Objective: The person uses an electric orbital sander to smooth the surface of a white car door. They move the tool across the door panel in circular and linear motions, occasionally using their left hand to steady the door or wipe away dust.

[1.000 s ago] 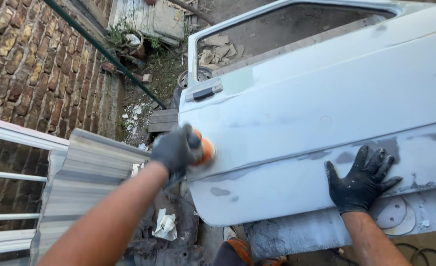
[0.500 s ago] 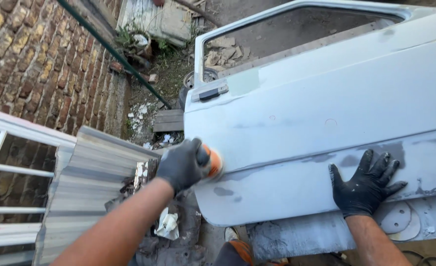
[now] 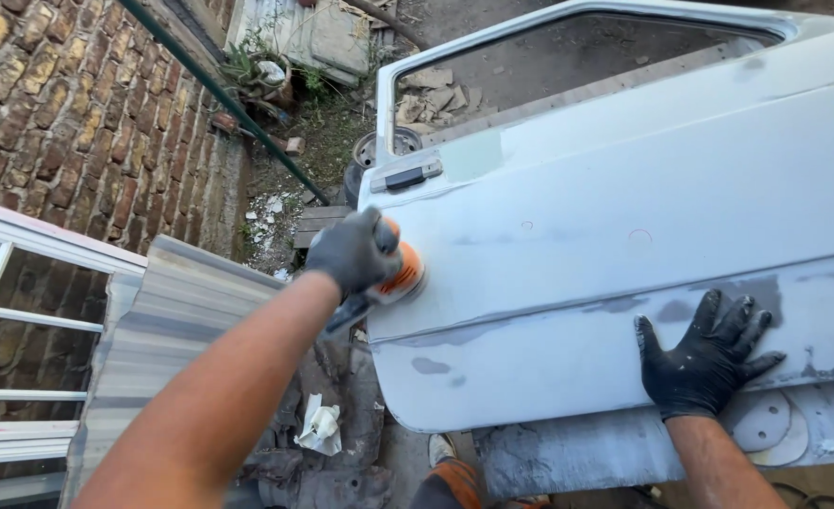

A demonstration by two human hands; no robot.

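Where the left hand [image 3: 355,253] wraps over the orange sander [image 3: 400,273], its black glove covers most of the tool, so only an orange edge of the pad and a dark stub below the wrist show; the fingers are curled tight around the body, and the pad lies against the pale grey car door [image 3: 615,217] near its left edge, just below the door handle [image 3: 405,176]. How much of the pad touches the panel cannot be made out. The right hand [image 3: 704,358], also in a black glove, lies flat with fingers spread wide on the lower part of the door, holding nothing, pressed on a dark sanded patch. The door is cut off at the right edge of the view, and its window opening shows bare ground and rubble through it. Under the door's lower edge a grey support [image 3: 568,457] carries round sanding discs [image 3: 766,422], partly hidden by the right wrist. Between the arms, at the bottom edge, an orange and grey shoe [image 3: 450,471] is only half in view. Crumpled white paper [image 3: 320,424] lies on dark rags beside a sheet of corrugated metal [image 3: 153,330]. A white window frame [image 3: 21,311] is cut off at the left, in front of a brick wall [image 3: 68,113]. A green pole [image 3: 223,99] slants across weeds and debris, and a wheel [image 3: 379,151] stands partly hidden behind the door's top corner.
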